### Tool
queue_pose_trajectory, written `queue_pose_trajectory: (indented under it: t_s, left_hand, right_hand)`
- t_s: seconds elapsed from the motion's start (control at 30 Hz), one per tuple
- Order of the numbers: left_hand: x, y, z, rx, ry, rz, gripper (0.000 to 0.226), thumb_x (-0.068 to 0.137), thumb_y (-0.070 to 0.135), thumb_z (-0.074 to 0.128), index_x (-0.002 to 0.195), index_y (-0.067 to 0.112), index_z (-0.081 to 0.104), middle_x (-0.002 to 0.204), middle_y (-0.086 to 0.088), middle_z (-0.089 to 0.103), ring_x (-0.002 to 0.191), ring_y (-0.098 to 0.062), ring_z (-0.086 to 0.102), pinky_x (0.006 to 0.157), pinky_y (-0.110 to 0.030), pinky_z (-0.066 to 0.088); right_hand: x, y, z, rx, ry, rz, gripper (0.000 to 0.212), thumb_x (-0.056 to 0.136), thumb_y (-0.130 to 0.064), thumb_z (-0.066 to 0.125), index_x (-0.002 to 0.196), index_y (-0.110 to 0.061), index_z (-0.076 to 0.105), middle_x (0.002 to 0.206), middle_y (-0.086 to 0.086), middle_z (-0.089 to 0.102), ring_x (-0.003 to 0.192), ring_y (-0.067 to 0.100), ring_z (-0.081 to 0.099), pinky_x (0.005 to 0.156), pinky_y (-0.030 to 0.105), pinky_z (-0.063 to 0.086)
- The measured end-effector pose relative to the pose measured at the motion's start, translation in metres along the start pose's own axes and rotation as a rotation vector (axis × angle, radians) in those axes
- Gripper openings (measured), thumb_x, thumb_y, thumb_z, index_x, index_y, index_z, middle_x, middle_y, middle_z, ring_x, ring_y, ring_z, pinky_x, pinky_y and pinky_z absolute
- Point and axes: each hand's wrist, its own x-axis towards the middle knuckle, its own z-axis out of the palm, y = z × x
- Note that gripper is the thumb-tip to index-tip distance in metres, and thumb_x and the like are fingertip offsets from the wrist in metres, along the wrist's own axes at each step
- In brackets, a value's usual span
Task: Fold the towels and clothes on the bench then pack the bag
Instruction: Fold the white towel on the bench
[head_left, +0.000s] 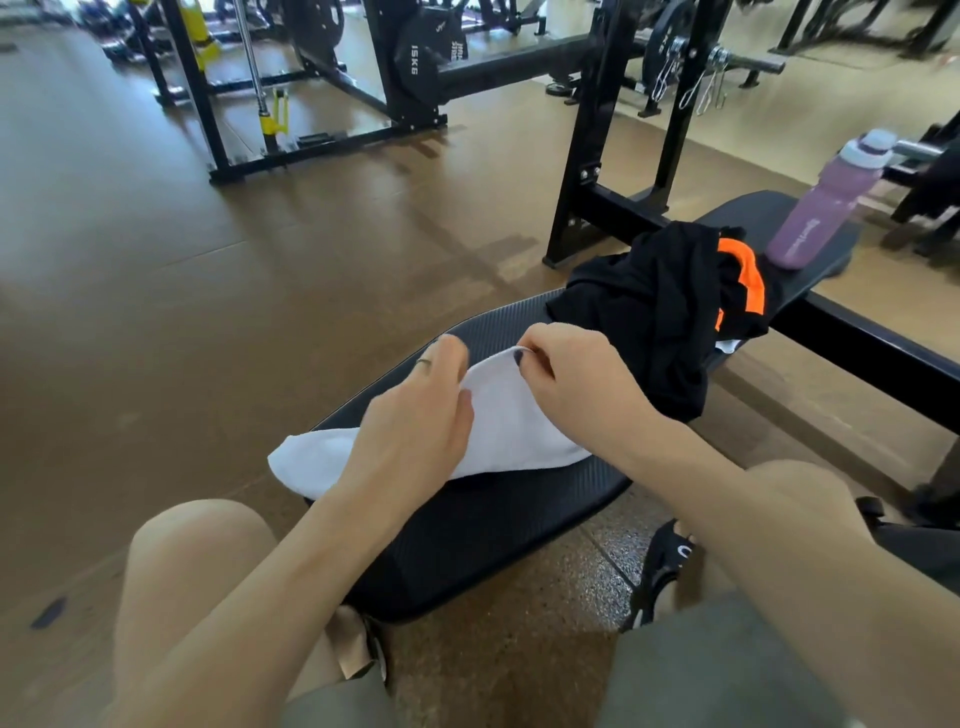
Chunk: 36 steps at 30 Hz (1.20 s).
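A white towel (511, 431) lies across the black padded bench (498, 525), its near end hanging over the left edge. My right hand (576, 379) pinches the towel's far top corner between thumb and fingers. My left hand (415, 415) holds the same top edge from the left, fingers curled behind the cloth. A crumpled black garment with orange trim (660, 312) sits in a heap further along the bench, just beyond my right hand. No bag can be picked out.
A purple water bottle (826, 208) stands at the far end of the bench. The black rack uprights (587, 135) rise behind the bench, with weight plates and gym machines beyond. My knees flank the bench's near end, and brown floor stretches to the left.
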Motion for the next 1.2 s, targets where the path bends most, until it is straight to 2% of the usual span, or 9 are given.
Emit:
queue_pose_trajectory:
  t_s: [0.13,0.2,0.33,0.5,0.6,0.77,0.97,1.13,1.2]
  left_hand:
    - [0.004,0.021,-0.002,0.018,-0.02,0.128,0.032,0.091,0.001,0.048,0.12,0.015,0.051,0.091,0.005,0.037,0.058,-0.019,0.033,0.049,-0.032,0.032]
    - [0.007,0.03,-0.006,-0.037,0.006,0.035,0.03,0.094,0.015,0.042,0.121,0.018,0.054,0.09,0.007,0.04,0.064,-0.019,0.04,0.056,-0.034,0.038]
    - [0.011,0.05,-0.018,-0.084,0.102,-0.038,0.036,0.094,0.044,0.049,0.123,0.023,0.052,0.097,0.011,0.047,0.077,-0.016,0.051,0.067,-0.032,0.04]
    - [0.017,0.055,-0.02,0.049,0.083,-0.076,0.051,0.1,0.051,0.042,0.143,0.024,0.041,0.102,0.002,0.044,0.071,-0.026,0.052,0.064,-0.037,0.043]
    - [0.018,0.058,-0.02,0.126,0.09,-0.111,0.044,0.099,0.05,0.044,0.128,0.016,0.05,0.101,0.0,0.04,0.064,-0.026,0.047,0.062,-0.033,0.036]
    - [0.024,0.073,-0.025,0.14,0.085,-0.183,0.059,0.083,0.053,0.027,0.12,0.015,0.053,0.109,-0.002,0.047,0.069,-0.031,0.046,0.065,-0.036,0.035]
    - [0.025,0.073,-0.03,0.18,0.104,-0.197,0.034,0.097,0.037,0.04,0.116,0.013,0.055,0.114,-0.007,0.049,0.067,-0.033,0.043,0.065,-0.036,0.033]
    - [0.015,0.066,-0.024,0.224,-0.076,-0.161,0.04,0.096,0.022,0.043,0.134,0.008,0.042,0.138,-0.016,0.043,0.076,-0.037,0.053,0.066,-0.035,0.034]
    - [0.006,0.058,-0.02,0.234,-0.167,-0.127,0.038,0.097,0.022,0.042,0.131,0.006,0.039,0.145,-0.02,0.039,0.075,-0.033,0.052,0.063,-0.031,0.036]
  right_hand:
    - [0.008,-0.027,-0.024,0.315,-0.061,0.126,0.018,0.096,-0.015,0.054,0.083,-0.012,0.066,0.065,0.003,0.067,0.054,0.016,0.063,0.057,0.032,0.056]
    - [0.012,-0.036,-0.036,0.414,-0.074,0.154,0.016,0.095,-0.015,0.057,0.084,-0.014,0.068,0.065,0.004,0.069,0.05,0.014,0.063,0.055,0.027,0.056]
    - [0.019,-0.048,-0.051,0.514,-0.03,0.152,0.013,0.093,-0.018,0.062,0.082,-0.021,0.07,0.073,0.0,0.072,0.073,0.017,0.069,0.07,0.03,0.056]
    - [0.019,-0.053,-0.06,0.439,0.075,0.092,0.012,0.09,-0.016,0.061,0.085,-0.018,0.071,0.073,-0.006,0.067,0.068,0.004,0.06,0.067,0.024,0.051]
    - [0.018,-0.057,-0.061,0.411,0.14,0.089,0.011,0.088,-0.018,0.061,0.083,-0.018,0.07,0.067,-0.009,0.064,0.063,0.001,0.058,0.062,0.022,0.05]
    - [0.019,-0.064,-0.061,0.394,0.194,0.121,0.009,0.083,-0.02,0.063,0.076,-0.02,0.068,0.059,-0.011,0.061,0.062,0.003,0.057,0.062,0.023,0.048]
    - [0.016,-0.06,-0.068,0.296,0.263,0.021,0.008,0.085,-0.017,0.06,0.078,-0.015,0.064,0.062,-0.008,0.058,0.062,0.009,0.056,0.063,0.033,0.052]
    - [0.01,-0.052,-0.067,0.146,0.28,-0.067,0.007,0.087,-0.018,0.054,0.082,-0.015,0.059,0.062,-0.004,0.057,0.06,0.017,0.056,0.062,0.042,0.052]
    - [0.01,-0.046,-0.069,0.087,0.29,-0.072,0.007,0.087,-0.019,0.052,0.083,-0.016,0.058,0.062,-0.003,0.057,0.061,0.02,0.057,0.063,0.044,0.052]
